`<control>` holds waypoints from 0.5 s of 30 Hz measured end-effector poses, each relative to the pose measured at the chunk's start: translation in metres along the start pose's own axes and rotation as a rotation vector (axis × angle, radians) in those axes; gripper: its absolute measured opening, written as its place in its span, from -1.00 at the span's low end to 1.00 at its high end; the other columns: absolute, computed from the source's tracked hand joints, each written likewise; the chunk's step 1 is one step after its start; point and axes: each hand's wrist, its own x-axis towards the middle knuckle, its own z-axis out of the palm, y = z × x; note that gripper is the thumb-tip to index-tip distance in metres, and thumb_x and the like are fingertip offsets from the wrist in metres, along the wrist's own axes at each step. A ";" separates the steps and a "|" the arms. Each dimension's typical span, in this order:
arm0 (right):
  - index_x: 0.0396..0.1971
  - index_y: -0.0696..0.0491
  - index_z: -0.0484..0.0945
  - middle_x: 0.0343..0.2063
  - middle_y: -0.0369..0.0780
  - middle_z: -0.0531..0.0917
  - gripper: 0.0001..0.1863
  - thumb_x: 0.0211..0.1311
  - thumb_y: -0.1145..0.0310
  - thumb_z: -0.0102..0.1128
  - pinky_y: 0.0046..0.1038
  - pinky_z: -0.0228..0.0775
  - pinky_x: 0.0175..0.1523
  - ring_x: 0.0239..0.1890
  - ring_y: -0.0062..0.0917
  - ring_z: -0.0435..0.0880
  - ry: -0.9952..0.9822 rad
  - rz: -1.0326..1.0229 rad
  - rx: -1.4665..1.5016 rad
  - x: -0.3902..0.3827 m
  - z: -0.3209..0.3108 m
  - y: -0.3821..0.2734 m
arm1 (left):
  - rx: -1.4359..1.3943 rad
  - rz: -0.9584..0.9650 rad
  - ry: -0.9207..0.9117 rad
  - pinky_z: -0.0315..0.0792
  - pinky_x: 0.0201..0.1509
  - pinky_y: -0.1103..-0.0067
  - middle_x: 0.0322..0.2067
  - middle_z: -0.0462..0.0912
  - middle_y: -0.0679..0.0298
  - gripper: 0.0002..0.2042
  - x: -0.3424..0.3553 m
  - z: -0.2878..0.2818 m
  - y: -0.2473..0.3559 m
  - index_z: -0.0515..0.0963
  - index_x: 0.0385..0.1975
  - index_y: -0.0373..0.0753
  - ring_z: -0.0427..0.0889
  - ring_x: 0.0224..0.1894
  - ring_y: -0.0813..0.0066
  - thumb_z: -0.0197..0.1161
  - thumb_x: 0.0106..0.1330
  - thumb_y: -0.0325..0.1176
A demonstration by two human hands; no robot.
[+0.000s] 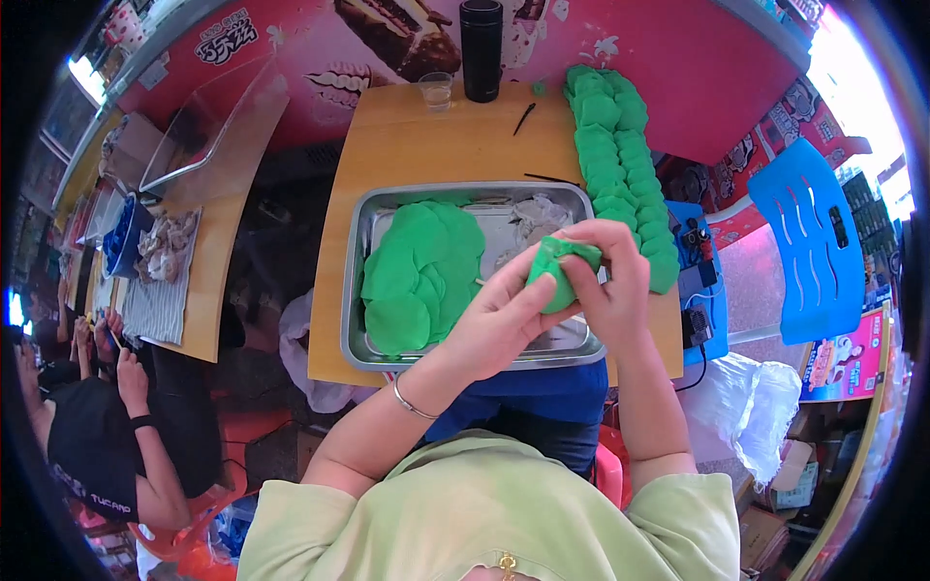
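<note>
Above the right part of a metal tray [360,208], both hands grip one folded, bunched piece of thin green sheet [548,259]. My left hand [506,308] holds it from the left with the thumb pressed on it. My right hand [620,281] pinches its right side, thumb bent inward. In the tray's left half lies an overlapping pile of flat, round green sheets [426,271]. Some crumpled, whitish translucent material [541,218] lies at its far right, partly behind my hands. The exact material of the green piece cannot be made out.
Along the wooden table's [387,136] right edge runs a long double row of bunched green pieces [610,165]. A black bottle [481,53], a clear cup [437,92] and a thin black tool [524,118] are at the back. A blue chair [809,242] stands right; another person [107,436] works left.
</note>
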 end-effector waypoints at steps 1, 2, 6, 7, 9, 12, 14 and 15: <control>-0.22 0.11 0.50 -0.33 -0.13 0.61 -0.76 0.07 0.52 0.24 -0.48 0.45 -0.21 -0.31 -0.40 0.63 0.000 -0.003 0.002 0.002 0.000 0.001 | 0.003 0.003 0.000 0.23 0.30 0.38 0.18 0.25 0.24 -0.43 0.001 -0.002 0.001 0.02 0.32 -0.25 0.25 0.24 0.43 -0.02 0.41 -0.15; -0.19 0.09 0.50 -0.32 -0.13 0.61 -0.74 0.06 0.53 0.23 -0.47 0.45 -0.21 -0.30 -0.36 0.63 -0.024 -0.111 -0.039 0.005 -0.001 0.000 | 0.129 0.053 -0.010 0.28 0.27 0.41 0.17 0.27 0.24 -0.46 0.000 -0.004 0.004 0.04 0.31 -0.27 0.30 0.20 0.46 0.01 0.39 -0.29; -0.16 0.05 0.53 -0.34 -0.17 0.58 -0.66 -0.01 0.56 0.25 -0.45 0.45 -0.24 -0.32 -0.33 0.60 -0.110 -0.209 -0.102 0.015 -0.016 -0.002 | 0.428 0.137 -0.022 0.38 0.19 0.49 0.11 0.35 0.22 -0.50 0.001 -0.009 0.009 0.11 0.28 -0.31 0.39 0.11 0.51 0.03 0.36 -0.49; -0.19 0.05 0.54 -0.35 -0.18 0.56 -0.66 -0.04 0.56 0.28 -0.46 0.44 -0.26 -0.35 -0.34 0.59 -0.135 -0.203 -0.105 0.017 -0.018 -0.001 | 0.430 0.136 -0.021 0.38 0.19 0.49 0.11 0.35 0.22 -0.50 0.002 -0.011 0.010 0.11 0.28 -0.31 0.39 0.11 0.51 0.03 0.36 -0.49; -0.24 0.05 0.54 -0.36 -0.20 0.55 -0.68 -0.09 0.55 0.31 -0.47 0.44 -0.28 -0.36 -0.36 0.58 -0.145 -0.192 -0.077 0.019 -0.019 -0.002 | 0.399 0.131 -0.010 0.38 0.18 0.52 0.10 0.38 0.22 -0.53 0.003 -0.014 0.011 0.14 0.28 -0.30 0.43 0.08 0.52 0.01 0.37 -0.48; -0.36 0.04 0.54 -0.38 -0.24 0.53 -0.71 -0.16 0.52 0.37 -0.49 0.43 -0.32 -0.38 -0.41 0.56 -0.188 -0.216 -0.097 0.025 -0.025 -0.002 | 0.385 0.102 -0.017 0.37 0.18 0.54 0.12 0.37 0.22 -0.53 0.006 -0.014 0.015 0.14 0.29 -0.29 0.43 0.08 0.53 -0.01 0.39 -0.46; -0.41 0.04 0.53 -0.38 -0.26 0.53 -0.72 -0.20 0.49 0.40 -0.50 0.43 -0.34 -0.39 -0.42 0.56 -0.222 -0.250 -0.140 0.028 -0.029 -0.004 | 0.416 0.089 -0.034 0.37 0.17 0.55 0.14 0.35 0.23 -0.53 0.007 -0.018 0.018 0.13 0.29 -0.29 0.42 0.08 0.54 -0.01 0.39 -0.45; -0.46 0.03 0.52 -0.39 -0.27 0.53 -0.73 -0.23 0.47 0.42 -0.49 0.43 -0.35 -0.39 -0.43 0.55 -0.257 -0.249 -0.193 0.029 -0.031 -0.006 | 0.446 0.078 -0.051 0.36 0.17 0.56 0.17 0.34 0.23 -0.53 0.007 -0.020 0.019 0.13 0.29 -0.28 0.42 0.09 0.54 -0.02 0.40 -0.44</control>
